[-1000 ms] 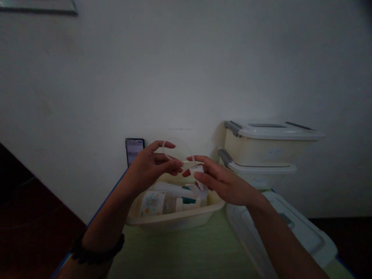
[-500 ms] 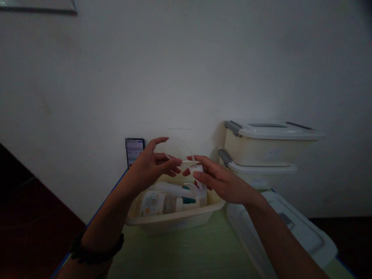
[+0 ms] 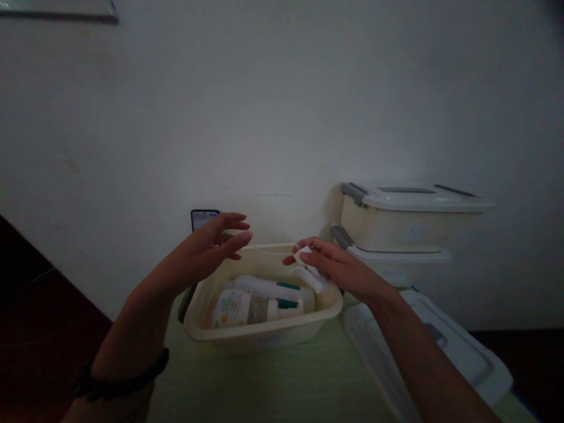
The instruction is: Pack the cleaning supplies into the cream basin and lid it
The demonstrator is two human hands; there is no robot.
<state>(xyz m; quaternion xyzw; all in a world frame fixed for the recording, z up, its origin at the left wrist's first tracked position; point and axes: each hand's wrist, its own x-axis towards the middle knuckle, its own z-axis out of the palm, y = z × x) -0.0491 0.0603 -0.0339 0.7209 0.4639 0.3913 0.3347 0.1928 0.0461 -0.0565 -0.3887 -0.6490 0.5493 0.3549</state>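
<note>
My right hand point(image 3: 326, 261) is closed around a white trigger spray head point(image 3: 314, 278) above the right side of a cream plastic bin point(image 3: 264, 339). A thin, clear dip tube point(image 3: 271, 252) curves leftward from the spray head toward my left hand point(image 3: 215, 244). That hand hovers over the bin's back left, fingers spread, its fingertips just short of the tube's end. Inside the bin lie a clear pump bottle with a printed label point(image 3: 235, 308) and a white bottle with a green band point(image 3: 259, 286), both on their sides.
Two lidded cream boxes point(image 3: 392, 229) are stacked against the wall at right. A loose white lid point(image 3: 458, 352) lies on the green tabletop point(image 3: 264, 382), right of the bin. Behind my left hand, a phone point(image 3: 203, 217) leans on the wall.
My left hand has moved left and let go of the tube, which has dropped from a high arc to a flatter curve. The spray head has tilted and shifted slightly right in my right hand.
</note>
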